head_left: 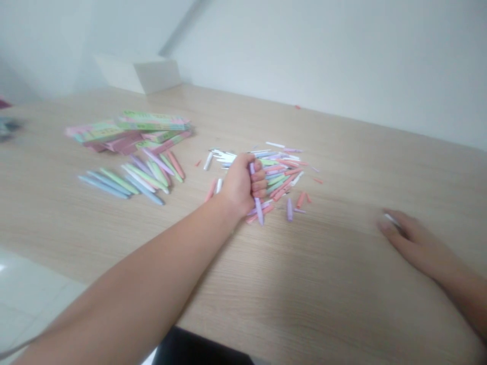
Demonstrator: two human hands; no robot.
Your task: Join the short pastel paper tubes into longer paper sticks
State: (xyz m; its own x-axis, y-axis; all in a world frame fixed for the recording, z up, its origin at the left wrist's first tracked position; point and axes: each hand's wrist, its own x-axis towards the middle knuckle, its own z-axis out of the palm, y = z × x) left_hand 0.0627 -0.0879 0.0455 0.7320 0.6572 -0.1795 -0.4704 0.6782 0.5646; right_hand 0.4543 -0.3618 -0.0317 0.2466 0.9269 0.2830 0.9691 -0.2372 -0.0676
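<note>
My left hand [245, 185] is closed around a slim purple pen barrel [259, 212], whose lower end sticks out below the fingers. It is over a heap of pen parts [283, 175] in pink, green, purple, blue and white. A short purple piece [289, 209] and small pink pieces [300, 199] are just right of that hand. Farther right, my right hand [413, 238] is low over the table, its thumb and forefinger pinched on a small white piece [391, 220]. Blur hides what exactly this piece is.
Left of the heap, several assembled-looking pastel pens [146, 177] lie side by side on the wooden table [323, 294]. Behind them are stacked pink-and-green boxes [152, 121]. A white box-like object [158, 76] stands near the wall. A dark object [201, 350] is below the table's front edge.
</note>
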